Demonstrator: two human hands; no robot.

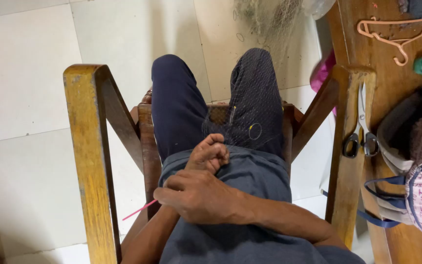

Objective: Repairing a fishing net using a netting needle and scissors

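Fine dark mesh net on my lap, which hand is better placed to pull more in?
Probably the left hand: its fist sits at the edge of the fine dark mesh net. The right hand lies lower, across the left wrist.

I see soft, even indoor light, quite bright on the pale floor tiles (25, 73), with no hard glare. Weak shadows lie under the wooden chair (86, 146). The middle is sharp; the pink object (322, 73) at the chair's upper right corner is blurred, and the edges bend slightly.
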